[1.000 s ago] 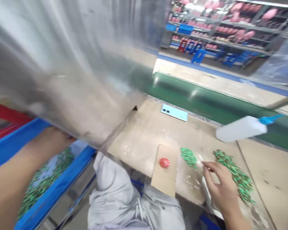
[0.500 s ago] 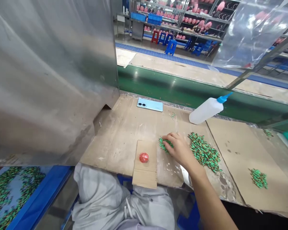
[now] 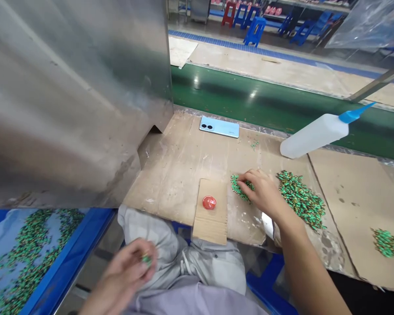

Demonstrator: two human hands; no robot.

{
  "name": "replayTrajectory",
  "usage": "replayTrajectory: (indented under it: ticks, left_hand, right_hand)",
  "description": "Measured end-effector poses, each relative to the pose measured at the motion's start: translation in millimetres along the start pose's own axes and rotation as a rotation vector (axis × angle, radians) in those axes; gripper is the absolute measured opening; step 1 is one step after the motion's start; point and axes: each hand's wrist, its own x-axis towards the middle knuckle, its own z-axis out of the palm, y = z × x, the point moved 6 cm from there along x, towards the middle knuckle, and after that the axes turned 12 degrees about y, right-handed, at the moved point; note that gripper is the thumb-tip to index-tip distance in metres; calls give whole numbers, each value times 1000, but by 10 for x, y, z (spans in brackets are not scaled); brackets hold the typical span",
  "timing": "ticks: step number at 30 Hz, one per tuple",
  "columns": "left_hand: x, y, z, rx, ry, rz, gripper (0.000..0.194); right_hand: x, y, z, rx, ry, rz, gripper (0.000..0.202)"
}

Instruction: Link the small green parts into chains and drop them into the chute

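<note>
My left hand (image 3: 131, 267), slightly blurred, is over my lap with its fingers curled round a small green piece (image 3: 146, 259). My right hand (image 3: 259, 190) reaches down to a little heap of tiny green bits (image 3: 236, 187) on the cardboard. Its thumb and forefinger are drawn together at the heap; what is between them, if anything, is too small to make out. A shiny red disc (image 3: 209, 202) lies on a strip of cardboard (image 3: 210, 229) in front of me. Right of my right hand spreads a larger pile of green and brown pieces (image 3: 300, 199).
A light blue phone (image 3: 219, 127) lies at the table's back edge. A white bottle with a blue nozzle (image 3: 315, 134) leans at the right. Farther right is another small green pile (image 3: 386, 243). A metal panel (image 3: 79, 105) walls the left, above a blue tray (image 3: 75, 245) of green pieces.
My left hand has come into view at the lower left, holding a small green piece. The view has tilted down and shifted left. My right hand stays at the little green heap.
</note>
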Motion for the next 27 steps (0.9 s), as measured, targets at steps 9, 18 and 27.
replayTrajectory:
  ticks: [9,18,27]
  left_hand:
    - [725,212,769,-697,21,-306,31]
    - [892,216,630,-670,82,-262,33]
    - [743,252,721,-649,64,-247,46]
  right_hand:
    - [-171,131,-207,163,162,180,21]
    - [-343,248,-206,258,234,301,26]
    - [-332,223,-250,387,273,330,24]
